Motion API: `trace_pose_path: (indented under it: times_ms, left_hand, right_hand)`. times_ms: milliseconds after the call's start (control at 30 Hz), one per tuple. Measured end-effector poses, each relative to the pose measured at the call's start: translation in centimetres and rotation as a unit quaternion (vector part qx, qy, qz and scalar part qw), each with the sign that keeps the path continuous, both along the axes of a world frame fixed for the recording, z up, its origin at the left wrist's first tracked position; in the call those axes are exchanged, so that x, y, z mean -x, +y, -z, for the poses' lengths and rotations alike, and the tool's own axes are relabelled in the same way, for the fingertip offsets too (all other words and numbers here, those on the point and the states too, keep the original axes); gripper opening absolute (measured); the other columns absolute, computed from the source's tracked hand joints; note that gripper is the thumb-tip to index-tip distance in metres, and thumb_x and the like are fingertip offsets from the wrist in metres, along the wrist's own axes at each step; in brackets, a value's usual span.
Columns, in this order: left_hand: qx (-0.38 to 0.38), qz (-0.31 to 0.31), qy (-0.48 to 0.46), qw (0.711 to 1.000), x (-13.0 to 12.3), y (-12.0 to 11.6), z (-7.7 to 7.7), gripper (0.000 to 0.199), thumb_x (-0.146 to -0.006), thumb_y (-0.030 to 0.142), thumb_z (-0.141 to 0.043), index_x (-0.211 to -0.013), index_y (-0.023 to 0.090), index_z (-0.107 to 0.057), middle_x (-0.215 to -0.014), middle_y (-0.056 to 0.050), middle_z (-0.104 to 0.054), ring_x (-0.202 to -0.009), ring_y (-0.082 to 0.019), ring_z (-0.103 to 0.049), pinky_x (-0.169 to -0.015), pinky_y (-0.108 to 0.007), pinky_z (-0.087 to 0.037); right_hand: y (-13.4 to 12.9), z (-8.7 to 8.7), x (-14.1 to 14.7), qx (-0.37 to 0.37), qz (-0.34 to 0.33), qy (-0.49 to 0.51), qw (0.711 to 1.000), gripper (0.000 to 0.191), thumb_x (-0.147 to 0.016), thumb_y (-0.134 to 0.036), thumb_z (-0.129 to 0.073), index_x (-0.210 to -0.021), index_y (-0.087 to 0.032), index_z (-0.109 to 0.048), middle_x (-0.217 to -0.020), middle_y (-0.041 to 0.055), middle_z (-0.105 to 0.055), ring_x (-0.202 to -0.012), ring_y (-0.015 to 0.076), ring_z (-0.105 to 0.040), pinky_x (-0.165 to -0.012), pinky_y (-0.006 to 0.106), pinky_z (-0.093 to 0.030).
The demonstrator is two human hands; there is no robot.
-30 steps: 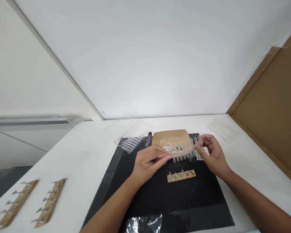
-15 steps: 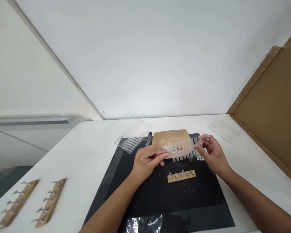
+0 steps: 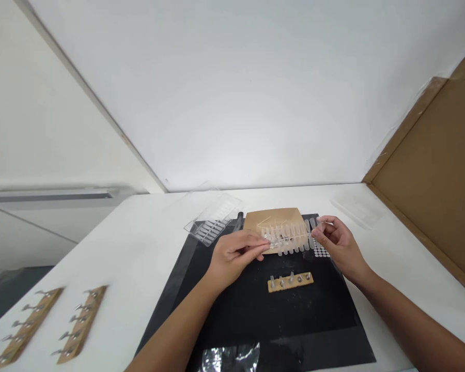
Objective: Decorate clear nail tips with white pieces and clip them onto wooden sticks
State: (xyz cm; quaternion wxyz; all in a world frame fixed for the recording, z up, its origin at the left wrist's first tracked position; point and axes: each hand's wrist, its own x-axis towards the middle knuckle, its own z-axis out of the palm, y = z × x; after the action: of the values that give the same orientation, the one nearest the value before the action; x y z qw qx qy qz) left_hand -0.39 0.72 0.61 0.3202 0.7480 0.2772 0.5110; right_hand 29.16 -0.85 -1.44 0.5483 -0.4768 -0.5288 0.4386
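Nearest me, a shiny film (image 3: 230,357) lies along the close edge of the black mat (image 3: 294,323), and two pegged wooden bars sit off to my left on the white counter (image 3: 127,258). A shorter wooden bar (image 3: 287,285) with metal pegs and a few clear pieces rests on the mat, just this side of my hands. Beyond it I have the clear toothed strip (image 3: 294,237) up between both hands: my right hand (image 3: 341,248) pinches its right end, and my left hand (image 3: 232,256) has thumb and fingertips closed at its left end, though exactly which bit they grip is too small to tell. I'd judge that an uneven twist could snap the thin spine, or a hard tug send a tooth flying among the loose scraps behind it. Its long axis runs left to right, the right end a touch farther off, with one row of teeth pointing away from me and the other towards me. Past it lie a white-dotted sheet (image 3: 321,252), a tan card (image 3: 275,217) and a clear compartmented tray (image 3: 209,230).
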Motion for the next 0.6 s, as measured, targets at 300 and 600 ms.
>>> trace_pose_path:
  times_ms: [300,600]
  left_hand:
    - [-0.130,-0.131,0.041,0.982,-0.5,-0.2,-0.4,0.003,-0.090,0.019,-0.081,-0.091,0.022,-0.083,-0.106,-0.008,-0.072,-0.076,-0.013,-0.072,-0.063,-0.025,-0.061]
    - [-0.207,-0.161,0.033,0.964,-1.0,-0.9,-1.2,0.014,-0.088,0.010,-0.080,-0.097,0.022,-0.081,-0.092,-0.003,-0.075,-0.083,-0.015,-0.074,-0.071,-0.027,-0.063]
  right_hand:
    - [0.1,-0.5,0.0,0.011,-0.009,0.005,1.000,0.045,-0.087,-0.054,-0.082,-0.115,-0.026,-0.060,-0.087,-0.0014,-0.059,-0.083,0.0175,-0.061,-0.073,0.030,-0.050]
    - [-0.3,-1.1,0.2,-0.004,-0.022,-0.012,1.000,0.043,-0.088,-0.053,-0.081,-0.114,-0.026,-0.060,-0.086,-0.0012,-0.057,-0.083,0.0187,-0.062,-0.072,0.031,-0.052]
